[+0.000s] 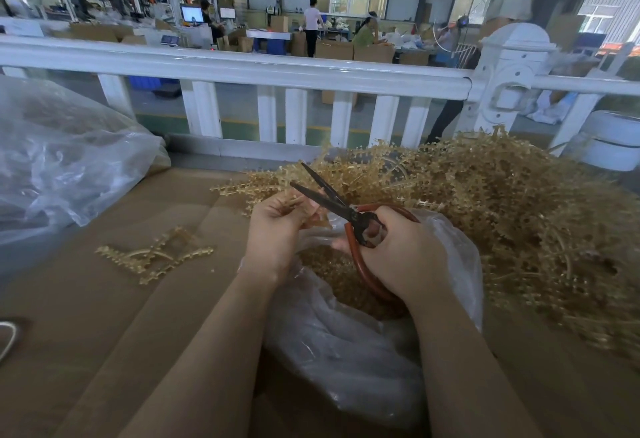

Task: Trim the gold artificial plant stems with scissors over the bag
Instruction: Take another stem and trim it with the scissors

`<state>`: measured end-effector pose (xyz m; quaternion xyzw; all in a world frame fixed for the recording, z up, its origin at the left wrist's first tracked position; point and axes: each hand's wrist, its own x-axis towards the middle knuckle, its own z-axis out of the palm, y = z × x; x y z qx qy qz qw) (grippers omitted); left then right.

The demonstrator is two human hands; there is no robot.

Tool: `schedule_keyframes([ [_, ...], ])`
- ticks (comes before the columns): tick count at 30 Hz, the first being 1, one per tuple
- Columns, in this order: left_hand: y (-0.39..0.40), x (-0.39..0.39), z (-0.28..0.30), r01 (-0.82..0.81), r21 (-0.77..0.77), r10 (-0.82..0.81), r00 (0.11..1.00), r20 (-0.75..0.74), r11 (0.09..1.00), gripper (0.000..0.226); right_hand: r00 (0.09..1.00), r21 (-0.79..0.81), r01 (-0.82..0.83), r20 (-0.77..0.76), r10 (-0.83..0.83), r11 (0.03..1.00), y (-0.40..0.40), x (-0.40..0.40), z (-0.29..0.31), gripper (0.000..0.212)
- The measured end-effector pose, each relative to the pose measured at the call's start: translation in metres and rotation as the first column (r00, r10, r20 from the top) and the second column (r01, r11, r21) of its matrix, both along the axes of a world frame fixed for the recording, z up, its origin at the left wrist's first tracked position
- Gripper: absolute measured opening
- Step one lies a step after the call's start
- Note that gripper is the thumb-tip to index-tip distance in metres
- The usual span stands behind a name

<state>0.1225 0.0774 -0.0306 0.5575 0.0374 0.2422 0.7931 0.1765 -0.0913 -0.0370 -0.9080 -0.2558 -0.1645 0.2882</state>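
Both hands are mid-trim: your left hand (273, 226) pinches a gold plastic plant stem (294, 203) over the clear plastic bag (346, 351) while your right hand (401, 254), fingers curled through the handles, holds the red-handled black scissors (341, 211) with blades parted, so next you likely seat the stem between them and squeeze.

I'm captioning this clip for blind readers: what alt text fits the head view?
A person's right hand grips red-handled scissors, blades open, beside a gold plastic stem pinched in the left hand, above an open clear bag of gold trimmings. A heap of gold stems lies to the right.

Bare forearms, no sleeves visible
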Motion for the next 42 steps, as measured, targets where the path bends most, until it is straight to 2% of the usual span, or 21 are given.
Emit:
schedule_keyframes([
  [4,0.000,-0.002,0.000,-0.001,0.002,0.001,0.999,0.038,1.000,0.022,1.000,0.002,0.018,0.017,-0.018,1.000,0.001,0.000,0.000,0.050],
  [8,-0.001,-0.002,0.002,-0.001,-0.036,0.003,0.999,0.041,0.999,0.013,1.000,0.018,-0.005,0.031,0.005,1.000,0.002,0.000,0.000,0.047],
  [15,-0.004,-0.003,0.004,-0.002,-0.035,0.004,0.998,0.061,0.999,0.013,0.999,0.020,0.004,0.035,-0.005,1.000,0.001,0.005,-0.004,0.057],
  [19,-0.002,-0.001,0.002,-0.024,-0.024,0.025,0.999,0.038,0.999,0.013,0.999,0.043,-0.013,0.030,0.011,0.999,0.001,0.006,-0.005,0.055],
  [23,0.003,0.004,-0.002,-0.073,0.011,0.074,0.996,-0.047,0.997,0.015,0.998,0.121,-0.061,-0.026,0.064,0.991,0.002,0.004,-0.005,0.049],
  [27,0.003,0.006,0.000,-0.099,-0.094,0.087,0.989,-0.120,0.991,0.025,0.993,0.151,-0.091,-0.058,0.101,0.984,0.002,0.005,-0.007,0.048],
  [30,0.002,0.005,0.002,-0.101,-0.139,0.077,0.983,-0.164,0.985,0.022,0.987,0.158,-0.104,-0.102,0.121,0.982,0.004,0.005,-0.006,0.044],
  [33,-0.001,0.005,0.004,-0.106,-0.192,0.068,0.979,-0.192,0.976,0.016,0.979,0.165,-0.103,-0.156,0.129,0.981,0.004,0.006,-0.005,0.026],
  [37,0.002,0.006,0.004,-0.172,-0.297,0.105,0.968,-0.227,0.939,0.019,0.976,0.148,-0.145,-0.142,0.166,0.978,0.003,0.005,-0.005,0.034],
  [42,0.007,0.009,0.002,-0.182,-0.396,0.085,0.965,-0.250,0.900,0.015,0.975,0.149,-0.141,-0.151,0.164,0.979,0.001,0.006,-0.006,0.027],
])
